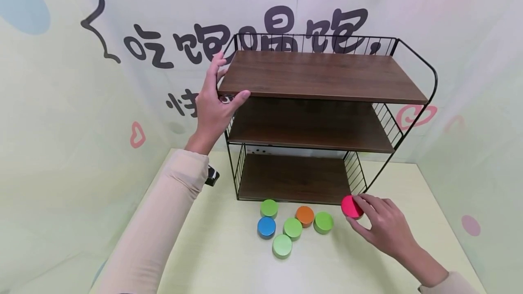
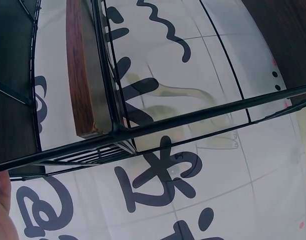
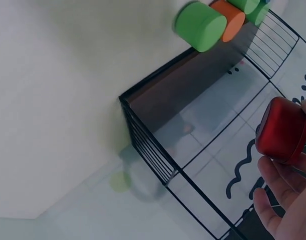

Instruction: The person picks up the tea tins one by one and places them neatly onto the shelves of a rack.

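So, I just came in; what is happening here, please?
The fingers of a person's right hand hold a red canister off the table, near the right side of a rack. The left hand grips the rack's top shelf at its front left corner. Six more canisters, four green, one blue and one orange, stand on the table before the bottom shelf.

The pale yellow table [image 1: 318, 269] carries a three-tier black wire rack [image 1: 310, 126] with brown shelves [image 1: 323, 76] at the centre of the frame, and, at lower centre, four green canisters [image 1: 282, 246], one blue canister [image 1: 266, 227] and one orange canister [image 1: 304, 216].
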A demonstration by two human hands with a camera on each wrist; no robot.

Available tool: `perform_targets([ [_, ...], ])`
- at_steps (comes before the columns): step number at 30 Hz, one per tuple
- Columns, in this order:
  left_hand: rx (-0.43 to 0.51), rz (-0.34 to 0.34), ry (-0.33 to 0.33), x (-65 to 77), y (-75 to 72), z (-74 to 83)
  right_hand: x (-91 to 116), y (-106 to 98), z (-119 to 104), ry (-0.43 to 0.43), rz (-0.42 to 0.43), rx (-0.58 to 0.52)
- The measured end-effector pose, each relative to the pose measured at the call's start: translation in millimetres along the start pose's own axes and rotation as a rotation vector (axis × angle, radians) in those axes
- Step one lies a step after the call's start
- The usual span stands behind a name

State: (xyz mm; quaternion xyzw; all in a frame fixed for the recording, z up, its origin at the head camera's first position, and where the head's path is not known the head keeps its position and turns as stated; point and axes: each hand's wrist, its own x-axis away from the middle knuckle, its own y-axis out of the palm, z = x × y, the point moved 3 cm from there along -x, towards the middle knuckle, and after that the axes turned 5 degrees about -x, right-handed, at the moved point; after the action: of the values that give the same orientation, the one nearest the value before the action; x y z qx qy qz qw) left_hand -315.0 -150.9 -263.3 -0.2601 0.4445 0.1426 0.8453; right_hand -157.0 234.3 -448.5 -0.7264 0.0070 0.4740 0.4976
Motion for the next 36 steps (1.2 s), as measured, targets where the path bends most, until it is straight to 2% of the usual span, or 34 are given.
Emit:
perform_targets([
  [8,-0.009,0.001,0.01,0.4,-0.4,1.2,-18.6,-11.2,0.8,-0.152,0.121,0.007],
  [13,0.003,0.002,0.002,0.5,0.0,0.4,-30.7,-21.2,3.2,-0.168,0.133,0.019],
  [21,-0.001,0.021,0.026,-0.8,0.9,-0.4,-48.7,-39.3,7.0,-0.215,0.175,0.045],
  [28,-0.028,0.028,0.028,0.2,-0.4,0.2,-62.6,-54.7,11.7,-0.249,0.202,0.053],
  [36,-0.004,0.018,0.025,-0.8,1.2,-1.2,-82.6,-73.2,9.9,-0.298,0.282,0.059],
])
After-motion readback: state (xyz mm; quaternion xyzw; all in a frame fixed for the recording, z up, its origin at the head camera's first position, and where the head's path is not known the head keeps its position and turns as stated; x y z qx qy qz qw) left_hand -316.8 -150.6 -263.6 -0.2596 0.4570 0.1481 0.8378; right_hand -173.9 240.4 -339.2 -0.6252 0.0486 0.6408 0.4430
